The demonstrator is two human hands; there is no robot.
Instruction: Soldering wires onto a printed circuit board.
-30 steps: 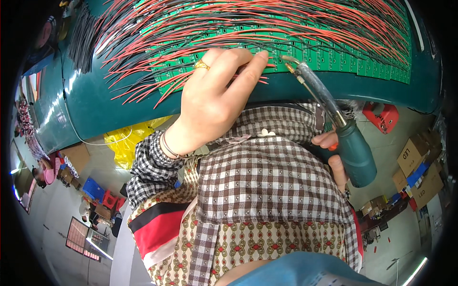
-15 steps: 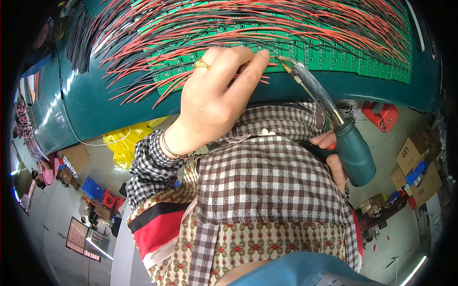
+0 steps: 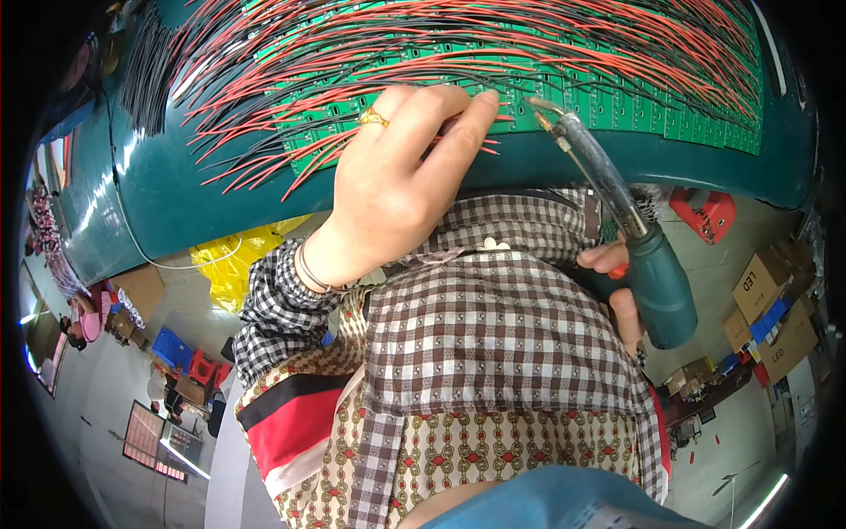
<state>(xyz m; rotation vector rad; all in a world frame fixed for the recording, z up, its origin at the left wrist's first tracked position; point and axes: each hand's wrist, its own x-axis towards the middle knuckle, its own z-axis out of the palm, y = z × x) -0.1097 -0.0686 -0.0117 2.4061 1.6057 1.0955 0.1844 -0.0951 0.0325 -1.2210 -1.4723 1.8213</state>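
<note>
My left hand (image 3: pixel 397 181), a ring on one finger, reaches over the near edge of the green circuit boards (image 3: pixel 617 110). Its thumb and forefinger are pinched together on what looks like a thin wire, most of it hidden by the fingers. Red and black wires (image 3: pixel 423 66) lie in long rows across the boards. In my right hand (image 3: pixel 625 309) is a soldering iron (image 3: pixel 667 286) with a dark green handle, a red trigger and a metal tube along its shaft. Its tip points up-left, just right of my left fingertips and apart from them.
The boards rest on a dark green table (image 3: pixel 176 212). A bundle of black wires (image 3: pixel 150 84) lies at its far left. Below the edge are a yellow plastic bag (image 3: pixel 231 264) and, at right, a red stool (image 3: pixel 702 214). Cardboard boxes (image 3: pixel 775 309) stand farther right.
The soldering iron's tip has drawn back slightly to the right, away from my left fingertips. My left hand has stayed in place.
</note>
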